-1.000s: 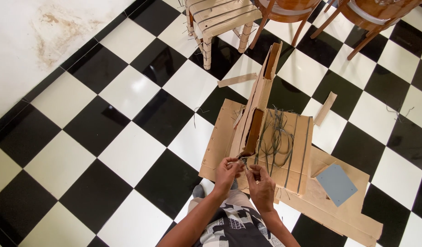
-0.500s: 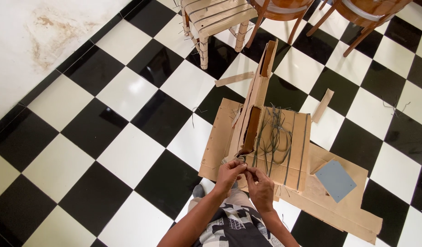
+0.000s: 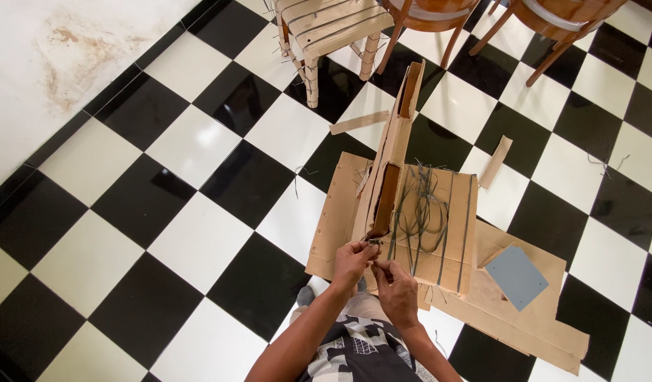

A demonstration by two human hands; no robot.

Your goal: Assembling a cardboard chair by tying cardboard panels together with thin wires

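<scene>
Pinching seen: left hand [image 3: 352, 259] and right hand [image 3: 395, 284] closed on thin dark pliable strand [image 3: 375, 243] beside light, stiff tan cardboard frame [image 3: 392, 166]; strand best gripped near end.

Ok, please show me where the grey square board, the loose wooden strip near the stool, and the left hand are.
grey square board [image 3: 515, 276], head view, middle of its flat face.
loose wooden strip [image 3: 359, 122], head view, middle of its length.
left hand [image 3: 352, 260], head view, back of the hand.
</scene>
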